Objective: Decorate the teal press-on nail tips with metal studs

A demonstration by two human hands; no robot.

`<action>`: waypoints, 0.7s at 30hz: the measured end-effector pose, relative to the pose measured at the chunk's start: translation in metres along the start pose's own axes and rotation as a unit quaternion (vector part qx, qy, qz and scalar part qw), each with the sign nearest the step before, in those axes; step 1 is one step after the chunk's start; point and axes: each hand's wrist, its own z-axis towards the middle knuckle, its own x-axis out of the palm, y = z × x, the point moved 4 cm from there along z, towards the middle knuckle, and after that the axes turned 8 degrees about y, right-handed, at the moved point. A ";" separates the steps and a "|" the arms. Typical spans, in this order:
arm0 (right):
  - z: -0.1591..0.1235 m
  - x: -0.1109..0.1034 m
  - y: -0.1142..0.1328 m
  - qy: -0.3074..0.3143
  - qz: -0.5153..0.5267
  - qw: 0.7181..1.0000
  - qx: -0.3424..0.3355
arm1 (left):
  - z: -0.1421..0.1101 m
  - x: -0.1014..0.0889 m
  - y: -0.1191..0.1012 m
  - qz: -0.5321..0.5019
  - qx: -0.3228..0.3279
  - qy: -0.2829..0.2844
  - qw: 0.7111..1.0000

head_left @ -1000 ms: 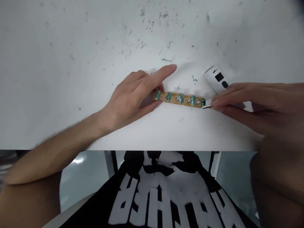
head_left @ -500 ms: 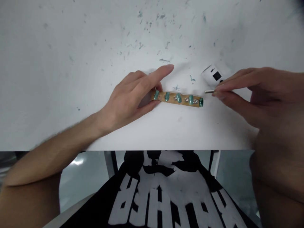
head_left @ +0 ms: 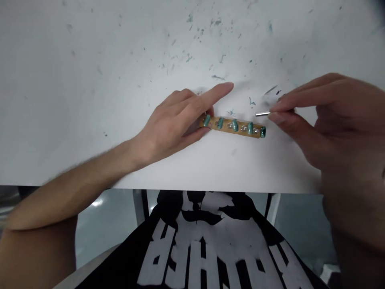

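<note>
A narrow tan strip (head_left: 234, 127) studded with several teal pieces and small silver parts lies flat on the white table (head_left: 90, 80). My left hand (head_left: 177, 120) pinches the strip's left end, with the index finger stretched out above it. My right hand (head_left: 325, 116) hovers just above and right of the strip's right end. Its thumb and fingers pinch a thin silver metal rod (head_left: 262, 114) whose tip points left, clear of the strip.
The tabletop is speckled with teal flecks and scratches, thickest behind the strip. The table's front edge (head_left: 216, 189) runs just below my hands. A black shirt with white lettering (head_left: 207, 245) and a grey floor show underneath.
My right hand has lifted the metal rod up and away from the strip's right end. It now hides the small white device that lay behind it. My left hand holds as before.
</note>
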 end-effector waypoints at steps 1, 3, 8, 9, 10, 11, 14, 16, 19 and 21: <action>0.000 0.001 0.001 -0.006 0.006 1.000 -0.012 | 0.000 0.000 0.000 0.000 -0.005 0.007 1.000; -0.001 0.004 0.001 -0.013 0.020 0.999 -0.024 | 0.000 0.001 0.001 0.003 -0.022 0.021 1.000; -0.003 0.006 -0.004 -0.003 0.002 1.000 -0.007 | -0.001 0.003 0.003 -0.003 -0.029 0.046 0.999; -0.003 0.006 -0.005 -0.003 -0.005 1.000 -0.007 | -0.001 0.004 0.003 -0.006 -0.028 0.050 0.998; -0.003 0.006 -0.005 0.000 -0.013 1.000 -0.009 | -0.001 0.004 0.003 -0.008 -0.029 0.051 0.998; -0.003 0.006 -0.006 0.004 -0.022 1.000 -0.014 | -0.001 0.004 0.003 -0.007 -0.030 0.052 0.998; -0.003 0.007 -0.005 0.010 -0.041 0.999 -0.032 | -0.001 0.003 0.002 0.006 -0.037 0.044 0.998; -0.004 0.007 -0.005 0.012 -0.043 0.998 -0.035 | -0.001 0.002 0.001 0.013 -0.037 0.036 0.999; -0.004 0.008 -0.005 0.012 -0.043 0.999 -0.026 | -0.002 0.001 0.000 0.016 -0.037 0.034 0.999; -0.004 0.008 -0.004 0.008 -0.044 0.998 -0.035 | -0.003 0.001 0.001 0.013 -0.039 0.037 0.998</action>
